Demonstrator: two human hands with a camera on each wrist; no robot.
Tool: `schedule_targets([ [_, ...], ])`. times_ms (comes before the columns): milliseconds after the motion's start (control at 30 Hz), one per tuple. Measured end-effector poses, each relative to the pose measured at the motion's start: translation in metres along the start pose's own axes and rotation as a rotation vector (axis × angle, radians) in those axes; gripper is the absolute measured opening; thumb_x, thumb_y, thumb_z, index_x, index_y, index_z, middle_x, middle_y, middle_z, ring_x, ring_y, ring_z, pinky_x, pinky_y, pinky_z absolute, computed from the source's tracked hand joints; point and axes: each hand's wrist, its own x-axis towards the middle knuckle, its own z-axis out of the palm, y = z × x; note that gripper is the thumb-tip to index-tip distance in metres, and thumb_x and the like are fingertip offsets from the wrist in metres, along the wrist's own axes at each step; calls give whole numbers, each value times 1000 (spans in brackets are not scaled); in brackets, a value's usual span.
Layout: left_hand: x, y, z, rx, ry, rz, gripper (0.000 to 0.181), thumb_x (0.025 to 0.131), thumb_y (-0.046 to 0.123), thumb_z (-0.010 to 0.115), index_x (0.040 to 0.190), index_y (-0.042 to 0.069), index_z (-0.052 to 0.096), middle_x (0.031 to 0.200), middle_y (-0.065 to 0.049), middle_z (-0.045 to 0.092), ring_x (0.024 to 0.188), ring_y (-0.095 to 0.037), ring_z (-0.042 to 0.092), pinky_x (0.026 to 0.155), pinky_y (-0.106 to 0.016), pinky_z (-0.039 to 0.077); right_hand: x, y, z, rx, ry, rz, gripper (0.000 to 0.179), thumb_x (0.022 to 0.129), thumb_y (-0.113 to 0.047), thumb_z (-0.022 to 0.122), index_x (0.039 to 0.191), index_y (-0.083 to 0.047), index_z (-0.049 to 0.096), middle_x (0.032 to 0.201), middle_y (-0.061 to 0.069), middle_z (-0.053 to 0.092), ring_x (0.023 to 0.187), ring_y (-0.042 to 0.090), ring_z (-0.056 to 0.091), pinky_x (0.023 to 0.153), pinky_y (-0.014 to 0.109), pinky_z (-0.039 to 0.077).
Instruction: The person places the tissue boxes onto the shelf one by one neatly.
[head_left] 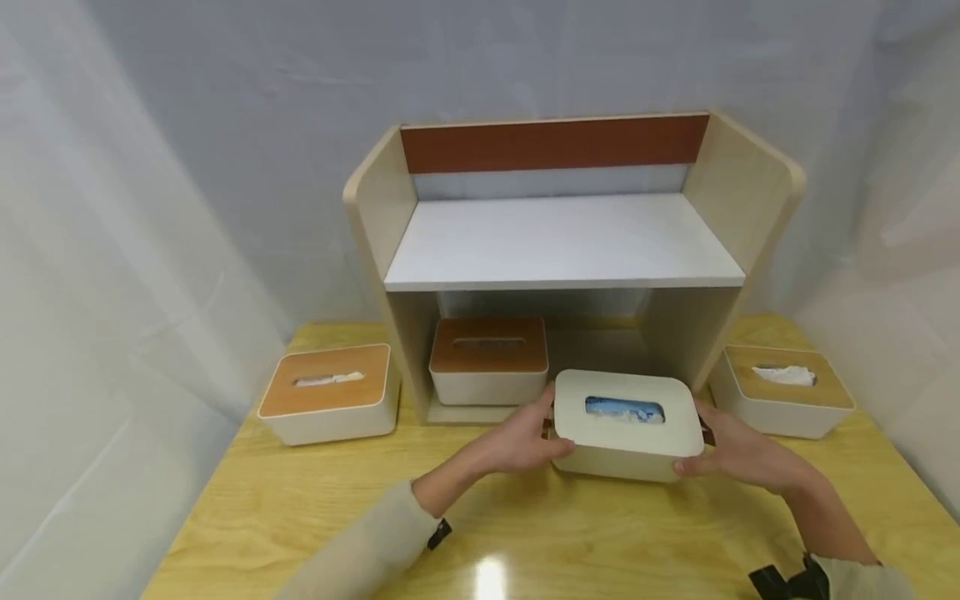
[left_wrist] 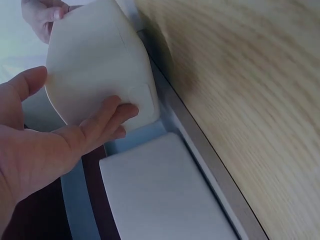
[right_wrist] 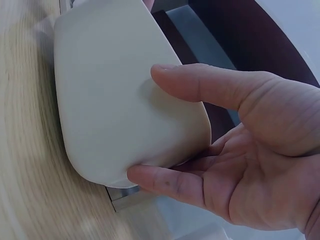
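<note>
Both hands hold a cream tissue box (head_left: 618,461) with a pale lid, at the front of the shelf's lower opening. Blue and white shows through the slot in its lid. My left hand (head_left: 519,440) grips its left end, thumb at the front and fingers along the side (left_wrist: 109,120). On the opposite end is my right hand (head_left: 746,448), its thumb on the front face in the right wrist view (right_wrist: 110,90). The box sits tilted at the shelf's front edge. Beside it, inside the lower opening, stands a brown-lidded tissue box (head_left: 489,387).
A wooden shelf unit (head_left: 566,242) with a white upper board stands at the back of the wood-grain table (head_left: 315,492). An orange-lidded tissue box (head_left: 333,421) is left of it, a tan-lidded one (head_left: 783,415) right of it. Pale sheeting (head_left: 180,250) hangs around.
</note>
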Motion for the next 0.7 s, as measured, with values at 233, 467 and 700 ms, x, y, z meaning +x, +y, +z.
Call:
schedule_targets([
  [233,3,-3,-4,18,-2,-4,86,94,9,67,158,6,11,142,-14,48,116,-21,58,86,-22,51,4,-3,3,30,13,44,97,86,-21,79,149,16,16,144,36,37,124,47,50,84,30,53],
  [467,4,-3,-7,22,-5,-36,91,95,15,66,160,9,2,146,-15,47,122,-25,57,86,-22,51,5,-4,5,50,17,61,95,88,-21,76,150,16,14,145,39,34,126,51,47,87,38,54],
  [700,5,-6,-10,-2,8,-46,89,93,10,69,159,8,8,140,-16,50,121,-28,58,86,-21,51,10,-3,5,6,42,69,98,87,-23,77,151,15,14,147,40,32,125,52,48,87,42,54],
])
